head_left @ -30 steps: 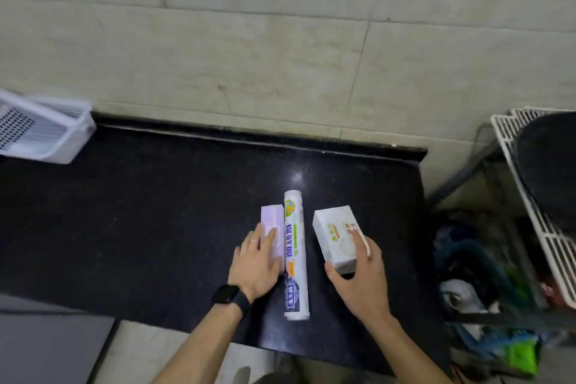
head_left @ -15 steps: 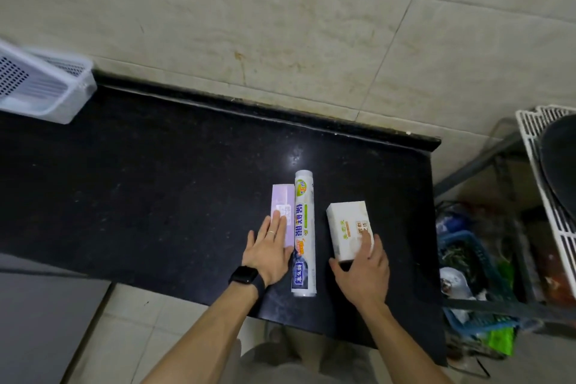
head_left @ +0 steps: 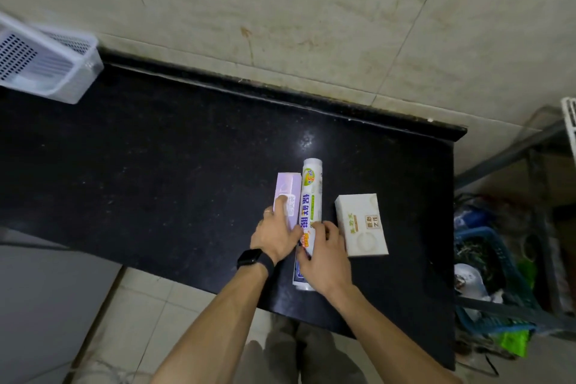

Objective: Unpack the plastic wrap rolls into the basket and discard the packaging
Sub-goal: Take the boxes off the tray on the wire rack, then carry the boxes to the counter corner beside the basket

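Head view, looking down.

Surface: black polished counter [head_left: 156, 165], speckled, with a glare spot near its back edge. It ends in a squared corner at the right. Behind it is a beige tiled wall [head_left: 280, 9] with stained, streaked grout lines.

Room: pale floor tiles [head_left: 156, 315] below the counter's front edge, and a grey panel [head_left: 46, 290] at lower left. To the right of the counter a blue crate [head_left: 473, 232] of mixed clutter sits on the floor. A white wire rack [head_left: 570, 121] is cut off by the frame edge.

Basket [head_left: 84, 72]: white, perforated, at the far left of the counter against the wall, well apart from the packages.

Packages sit near the counter's front right. The purple box [head_left: 288, 184] lies touching the plastic wrap roll [head_left: 311, 190], which is in a printed wrapper. The white box [head_left: 361, 224] lies just beside them to the right, apart from the roll.

Left hand [head_left: 274, 237]: watch [head_left: 249, 258] on the wrist, fingers laid along the top of the purple box, resting on it rather than clasping it.

Right hand [head_left: 324, 259]: fingers curled over the roll's near half, thumb on its opposite side, grasping it. The roll lies flat on the counter.
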Demonstrator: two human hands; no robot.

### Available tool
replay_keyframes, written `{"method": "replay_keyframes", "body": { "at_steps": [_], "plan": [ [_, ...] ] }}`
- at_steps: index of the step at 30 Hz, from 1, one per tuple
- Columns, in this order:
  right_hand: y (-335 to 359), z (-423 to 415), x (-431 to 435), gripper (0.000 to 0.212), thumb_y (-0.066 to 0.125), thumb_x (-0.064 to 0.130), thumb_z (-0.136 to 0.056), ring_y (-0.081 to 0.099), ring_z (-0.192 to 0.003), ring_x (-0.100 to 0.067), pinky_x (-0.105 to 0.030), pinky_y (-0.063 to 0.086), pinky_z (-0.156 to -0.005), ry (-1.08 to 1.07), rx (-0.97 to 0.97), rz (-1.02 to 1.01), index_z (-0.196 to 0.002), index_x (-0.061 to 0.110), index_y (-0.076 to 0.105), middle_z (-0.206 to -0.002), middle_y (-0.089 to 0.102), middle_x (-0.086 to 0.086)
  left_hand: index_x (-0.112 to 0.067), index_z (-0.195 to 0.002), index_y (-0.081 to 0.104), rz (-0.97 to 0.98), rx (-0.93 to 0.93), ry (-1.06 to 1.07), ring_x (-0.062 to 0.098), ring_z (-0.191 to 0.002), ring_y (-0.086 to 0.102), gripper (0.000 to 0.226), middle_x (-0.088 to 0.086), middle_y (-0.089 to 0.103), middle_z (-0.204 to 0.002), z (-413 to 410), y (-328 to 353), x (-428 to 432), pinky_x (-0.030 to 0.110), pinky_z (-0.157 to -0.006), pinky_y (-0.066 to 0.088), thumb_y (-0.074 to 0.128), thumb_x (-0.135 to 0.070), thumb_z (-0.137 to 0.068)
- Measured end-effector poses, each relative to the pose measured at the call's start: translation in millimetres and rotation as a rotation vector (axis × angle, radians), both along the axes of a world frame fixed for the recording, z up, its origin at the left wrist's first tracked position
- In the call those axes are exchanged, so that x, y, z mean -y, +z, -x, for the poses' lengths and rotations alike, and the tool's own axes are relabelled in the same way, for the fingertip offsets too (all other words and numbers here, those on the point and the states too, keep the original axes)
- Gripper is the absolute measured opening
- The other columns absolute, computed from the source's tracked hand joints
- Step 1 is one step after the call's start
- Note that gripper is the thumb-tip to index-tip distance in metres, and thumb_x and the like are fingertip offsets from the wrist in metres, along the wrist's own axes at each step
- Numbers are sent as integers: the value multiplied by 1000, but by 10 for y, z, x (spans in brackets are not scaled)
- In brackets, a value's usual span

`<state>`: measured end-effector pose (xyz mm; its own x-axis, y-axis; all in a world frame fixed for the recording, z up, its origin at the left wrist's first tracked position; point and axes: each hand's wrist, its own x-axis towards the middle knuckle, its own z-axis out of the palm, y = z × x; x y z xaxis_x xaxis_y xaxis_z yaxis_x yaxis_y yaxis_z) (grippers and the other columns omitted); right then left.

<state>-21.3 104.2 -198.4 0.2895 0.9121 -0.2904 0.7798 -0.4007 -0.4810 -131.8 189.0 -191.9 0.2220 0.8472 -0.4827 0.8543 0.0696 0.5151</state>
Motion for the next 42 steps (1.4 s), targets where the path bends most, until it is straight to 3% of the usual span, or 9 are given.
{"method": "replay_keyframes", "body": {
  "at_steps": [6,13,20,25,28,30,35,39,42],
  "plan": [
    [-39,139,-124,72,62,50,-87,56,-111,-32,-43,51,-75,-63,29,160,-141,21,24,-127,43,-9,-36,-135,22,-11,-56,180,42,-102,57,73,10,48,-128,367,37,199,46,-85,49,62,-33,-74],
    [-35,221,-206,86,67,41,-81,55,-110,-39,-46,51,-79,-75,12,233,-144,17,13,-127,40,-12,-36,-139,20,29,-44,330,43,-103,58,73,9,43,-134,564,119,514,42,-83,46,59,-28,-78],
    [261,163,-174,69,75,42,-72,65,-98,-33,-38,48,-80,-183,-209,175,-115,22,25,-118,57,-5,-25,-151,-2,134,-34,446,38,-116,56,102,14,45,-138,822,212,532,41,-93,46,69,-29,-77],
    [557,409,-342,58,77,38,-70,66,-87,-17,-41,56,-83,-44,-349,118,-114,25,41,-106,65,3,-9,-132,36,44,46,615,34,-108,56,69,14,55,-123,1495,510,416,37,-85,48,71,-27,-76],
    [750,778,-480,66,76,34,-68,63,-89,-9,-34,55,-78,107,-379,42,-125,29,44,-108,61,9,-15,-128,41,-116,116,677,26,-92,57,65,5,57,-113,2033,768,448,31,-65,47,71,-20,-71],
    [880,1131,-587,68,73,34,-67,62,-94,-11,-36,56,-81,189,-388,-6,-128,33,42,-113,58,10,-20,-125,43,-231,135,710,20,-86,55,62,-2,58,-108,2415,959,500,26,-58,42,71,-17,-70],
    [1110,2157,-831,67,67,32,-71,60,-97,-13,-39,54,-83,306,-411,-79,-131,38,38,-117,53,14,-35,-122,41,-367,139,804,18,-87,57,58,-10,57,-104,3445,1269,523,37,-72,52,66,-25,-70],
    [1181,2982,-972,60,73,31,-75,61,-93,-7,-26,51,-72,333,-452,-136,-126,36,42,-111,57,12,-39,-122,40,-428,149,803,10,-84,57,59,-12,58,-104,4316,1451,380,33,-66,49,65,-24,-71],
    [1253,3522,-1057,60,75,31,-77,60,-92,-6,-25,49,-69,340,-451,-189,-127,34,43,-111,57,12,-41,-119,40,-456,164,817,13,-85,59,60,-12,59,-103,4901,1560,277,36,-68,53,63,-23,-67]
  ]
}}
